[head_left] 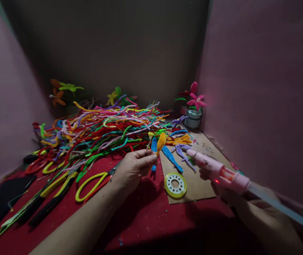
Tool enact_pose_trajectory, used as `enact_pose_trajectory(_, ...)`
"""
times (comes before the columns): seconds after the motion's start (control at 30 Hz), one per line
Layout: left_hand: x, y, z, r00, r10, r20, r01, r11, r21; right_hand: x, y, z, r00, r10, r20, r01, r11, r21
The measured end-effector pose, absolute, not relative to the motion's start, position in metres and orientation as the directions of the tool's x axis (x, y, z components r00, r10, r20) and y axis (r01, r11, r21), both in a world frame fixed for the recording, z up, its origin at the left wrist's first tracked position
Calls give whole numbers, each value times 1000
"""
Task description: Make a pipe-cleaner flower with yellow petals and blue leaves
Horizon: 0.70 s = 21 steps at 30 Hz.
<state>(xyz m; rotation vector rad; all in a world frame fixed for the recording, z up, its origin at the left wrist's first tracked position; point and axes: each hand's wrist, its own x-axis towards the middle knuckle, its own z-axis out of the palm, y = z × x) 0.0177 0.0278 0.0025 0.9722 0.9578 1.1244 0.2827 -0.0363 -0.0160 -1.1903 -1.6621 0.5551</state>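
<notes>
My left hand (pixel 135 164) is closed in a pinch on an orange pipe-cleaner petal (pixel 161 140), which stands upright above the fingertips. A thin stem with a small yellow tip (pixel 150 135) rises from the same hand. Behind the fingers, blue pipe-cleaner petals (pixel 172 159) show; whether the hand touches the nearest one I cannot tell. My right hand (pixel 236 200) is wrapped round a pink glue gun (pixel 220 170) with a red light on and a clear glue stick (pixel 281 205) out of its back. The nozzle points left, apart from the orange petal.
A heap of coloured pipe cleaners (pixel 114 124) covers the back. Yellow tape (pixel 175 185) lies on cardboard (pixel 201 187), near purple petals (pixel 184 154). Scissors (pixel 91 186) and black-and-yellow pliers (pixel 58 191) lie left. A potted pink flower (pixel 194 118) stands beside the right wall.
</notes>
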Motion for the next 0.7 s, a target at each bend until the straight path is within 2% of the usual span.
enact_pose_trajectory(0.2, 18, 27, 1, 201, 974, -103, -266, 155, 952, 244, -35, 2, -261, 897, 356, 240, 418, -876)
enact_pose_trajectory(0.3, 19, 26, 1, 211, 972, -107, -261, 162, 952, 236, -33, 5, -240, 908, 343, 182, 389, -903)
enact_pose_trajectory(0.6, 19, 26, 1, 209, 973, -101, -222, 148, 964, 240, -33, -11, -95, 938, 334, 271, 347, -898)
enact_pose_trajectory(0.7, 19, 26, 1, 217, 972, -86, -221, 135, 966, 240, -33, -13, -117, 944, 310, 233, 329, -915)
